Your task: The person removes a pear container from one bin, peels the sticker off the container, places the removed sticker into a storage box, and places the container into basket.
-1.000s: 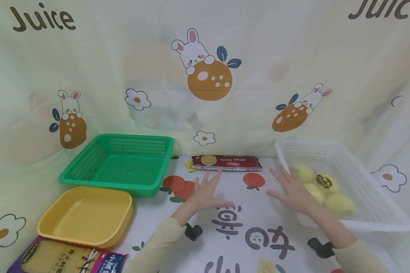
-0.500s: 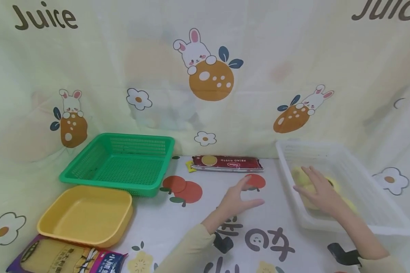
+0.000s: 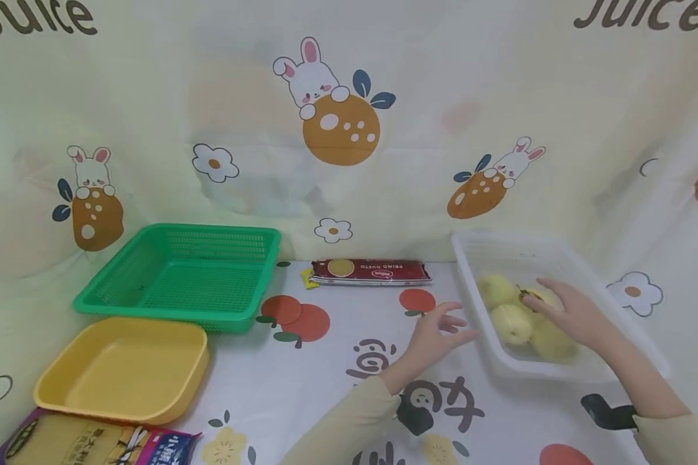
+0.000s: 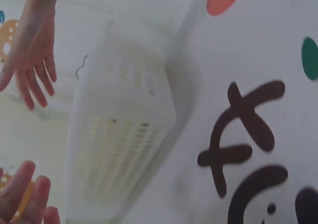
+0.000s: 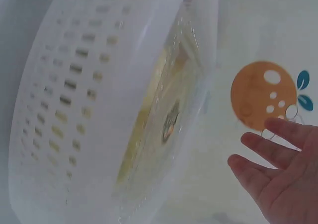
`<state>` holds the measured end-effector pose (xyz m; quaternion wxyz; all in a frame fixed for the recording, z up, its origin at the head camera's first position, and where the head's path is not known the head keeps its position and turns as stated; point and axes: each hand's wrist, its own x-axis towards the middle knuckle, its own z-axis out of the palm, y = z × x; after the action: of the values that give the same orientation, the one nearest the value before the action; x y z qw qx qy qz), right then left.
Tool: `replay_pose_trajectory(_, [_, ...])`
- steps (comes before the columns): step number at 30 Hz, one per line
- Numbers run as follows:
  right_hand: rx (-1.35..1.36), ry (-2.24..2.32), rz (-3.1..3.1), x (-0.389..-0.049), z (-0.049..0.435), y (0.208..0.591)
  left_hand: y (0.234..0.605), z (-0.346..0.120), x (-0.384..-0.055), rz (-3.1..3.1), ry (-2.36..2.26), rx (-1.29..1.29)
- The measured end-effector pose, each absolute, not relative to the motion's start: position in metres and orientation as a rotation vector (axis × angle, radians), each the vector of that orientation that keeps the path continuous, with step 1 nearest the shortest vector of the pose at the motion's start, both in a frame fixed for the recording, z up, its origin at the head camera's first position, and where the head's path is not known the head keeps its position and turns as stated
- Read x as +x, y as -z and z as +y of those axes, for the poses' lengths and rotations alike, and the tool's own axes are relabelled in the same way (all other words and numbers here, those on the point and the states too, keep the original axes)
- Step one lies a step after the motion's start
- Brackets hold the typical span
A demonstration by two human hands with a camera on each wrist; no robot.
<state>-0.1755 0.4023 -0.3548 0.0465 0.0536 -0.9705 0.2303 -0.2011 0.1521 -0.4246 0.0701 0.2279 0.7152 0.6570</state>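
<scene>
Several pale yellow-green pears [image 3: 510, 324] in clear plastic with a dark label lie in the white slotted basket [image 3: 484, 336]. My right hand [image 3: 581, 318] hovers over the pears, fingers spread and holding nothing. Just left of the basket's near left wall, my left hand [image 3: 433, 339] hangs in the air with loosely bent fingers and nothing in them. In the left wrist view its fingertips [image 4: 20, 194] show at the lower left, with the right hand [image 4: 35, 60] above. The right wrist view has the right hand [image 5: 285, 172] beyond the basket's rim, palm and fingers unfolded.
A red biscuit pack [image 3: 372, 271] lies at the back by the curtain, a small yellow packet [image 3: 309, 279] beside it. To the left stand a green basket [image 3: 250, 320] and a yellow tray [image 3: 194, 361]. A pasta bag [image 3: 87, 442] lies at the front left.
Both hands have moved right: the left from mid-table to beside the white basket, the right from the basket's left rim to over the pears. The head view has shifted slightly.
</scene>
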Motion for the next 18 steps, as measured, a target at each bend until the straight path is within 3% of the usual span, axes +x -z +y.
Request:
replay_pose_trajectory(11, [0.023, -0.614, -3.119, -0.191, 0.436, 0.349, 0.435, 0.185, -0.201, 2.158, -1.876, 0.518])
replay_pose_trajectory(18, [-0.09, -0.464, -3.225, -0.196, 0.47, 0.354, 0.433, 0.198, -0.203, 2.4, -1.616, 0.626])
